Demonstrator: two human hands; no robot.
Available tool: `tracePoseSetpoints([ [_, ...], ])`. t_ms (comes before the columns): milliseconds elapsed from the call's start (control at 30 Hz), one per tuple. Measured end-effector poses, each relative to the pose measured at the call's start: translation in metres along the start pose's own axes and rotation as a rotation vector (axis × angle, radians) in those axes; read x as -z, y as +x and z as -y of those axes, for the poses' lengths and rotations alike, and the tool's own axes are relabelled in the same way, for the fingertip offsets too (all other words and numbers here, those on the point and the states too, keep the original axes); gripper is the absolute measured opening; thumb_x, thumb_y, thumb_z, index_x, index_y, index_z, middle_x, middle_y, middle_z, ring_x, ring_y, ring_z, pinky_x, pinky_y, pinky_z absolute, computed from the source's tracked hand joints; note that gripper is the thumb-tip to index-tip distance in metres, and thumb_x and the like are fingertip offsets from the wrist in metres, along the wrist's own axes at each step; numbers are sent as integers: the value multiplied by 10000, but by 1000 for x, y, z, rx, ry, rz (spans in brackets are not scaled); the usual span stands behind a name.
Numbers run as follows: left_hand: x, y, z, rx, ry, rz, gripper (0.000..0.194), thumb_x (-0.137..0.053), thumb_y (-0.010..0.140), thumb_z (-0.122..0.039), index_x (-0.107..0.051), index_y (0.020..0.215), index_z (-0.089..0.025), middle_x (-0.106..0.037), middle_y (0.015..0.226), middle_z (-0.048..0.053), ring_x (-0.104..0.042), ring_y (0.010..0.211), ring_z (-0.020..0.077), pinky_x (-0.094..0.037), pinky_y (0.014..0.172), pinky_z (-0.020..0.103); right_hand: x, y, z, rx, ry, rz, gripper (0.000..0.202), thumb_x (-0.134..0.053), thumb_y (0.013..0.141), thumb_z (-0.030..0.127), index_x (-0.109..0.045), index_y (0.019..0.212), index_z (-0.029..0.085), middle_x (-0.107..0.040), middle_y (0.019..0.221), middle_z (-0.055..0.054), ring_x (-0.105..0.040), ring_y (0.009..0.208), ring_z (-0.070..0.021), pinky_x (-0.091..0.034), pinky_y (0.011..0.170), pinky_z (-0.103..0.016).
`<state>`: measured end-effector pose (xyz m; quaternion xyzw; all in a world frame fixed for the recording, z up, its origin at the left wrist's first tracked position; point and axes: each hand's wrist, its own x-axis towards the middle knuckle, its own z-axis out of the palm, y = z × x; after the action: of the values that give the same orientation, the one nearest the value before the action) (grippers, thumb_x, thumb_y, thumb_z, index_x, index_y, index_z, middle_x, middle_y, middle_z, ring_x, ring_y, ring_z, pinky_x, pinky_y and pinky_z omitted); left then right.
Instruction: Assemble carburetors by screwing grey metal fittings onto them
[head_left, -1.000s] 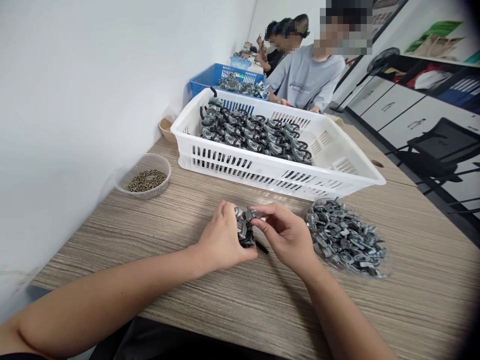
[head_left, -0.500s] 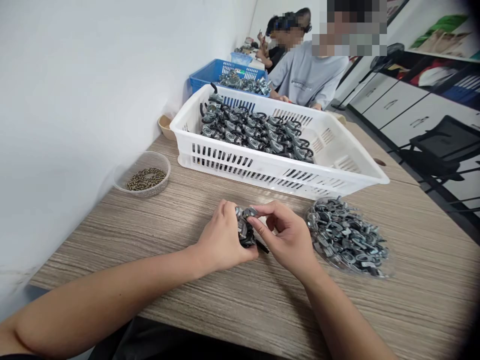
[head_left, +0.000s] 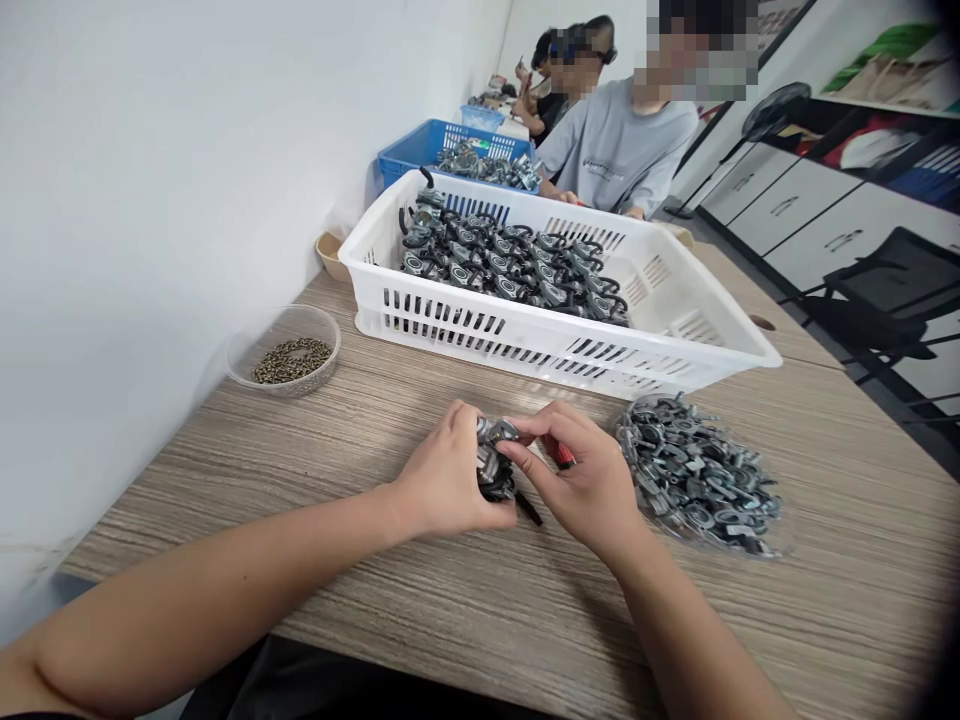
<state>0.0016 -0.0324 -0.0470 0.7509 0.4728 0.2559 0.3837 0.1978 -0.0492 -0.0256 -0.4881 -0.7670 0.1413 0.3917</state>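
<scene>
My left hand (head_left: 444,478) is wrapped around a grey metal carburetor (head_left: 491,466) with a black hose (head_left: 529,508) sticking out toward the lower right. Thumb and fingertips of my right hand (head_left: 581,478) pinch a small grey metal cover (head_left: 502,432) against the carburetor's upper end; a tiny brass-coloured spot shows beside the fingertips. Something red (head_left: 564,455) shows behind my right hand, mostly hidden. Close to my right wrist stands a clear bowl (head_left: 784,535) heaped with small grey metal parts (head_left: 705,475).
Beyond my hands a white crate (head_left: 465,335) holds rows of carburetors with black hoses. A clear tub (head_left: 244,355) of small brass screws (head_left: 292,360) stands at left by the wall. Behind are a blue crate (head_left: 409,160) of metal parts and a seated person (head_left: 615,150) in a grey shirt.
Both hands and the carburetor have shifted very slightly to the right and down. The red thing behind my right hand now shows. The pinch on the cover stays the same.
</scene>
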Motion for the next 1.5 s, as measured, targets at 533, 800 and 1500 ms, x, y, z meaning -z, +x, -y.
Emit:
tracePoseSetpoints([
  [533, 6, 29, 35, -372, -226, 203, 1010, -1044, 587, -560, -471, 1357, -246, -608, 1317, 115, -643, 1222, 352, -531, 1081, 535, 10, -8, -11, 70, 74, -30, 228, -871, 930, 302, -822, 1149, 262, -700, 1177, -80, -696, 1078, -238, -590, 842, -364],
  [800, -4, 27, 43, -373, -358, 191, 1249, -1065, 590, -547, -233, 1483, -281, -593, 1246, 103, -663, 1158, 325, -532, 998, 483, 17, -7, -22, 10, 250, 68, 197, -808, 979, 237, -826, 1174, 259, -771, 1141, -58, -718, 923, -171, -563, 682, -269],
  [1500, -4, 19, 24, -197, -463, 230, 450, -488, 1132, -546, -415, 1455, -241, -587, 1408, 150, -578, 1321, 295, -462, 1136, 507, 17, -5, -32, -31, 340, 79, 194, -833, 967, 301, -837, 1162, 294, -797, 1114, -51, -677, 819, -165, -487, 638, -296],
])
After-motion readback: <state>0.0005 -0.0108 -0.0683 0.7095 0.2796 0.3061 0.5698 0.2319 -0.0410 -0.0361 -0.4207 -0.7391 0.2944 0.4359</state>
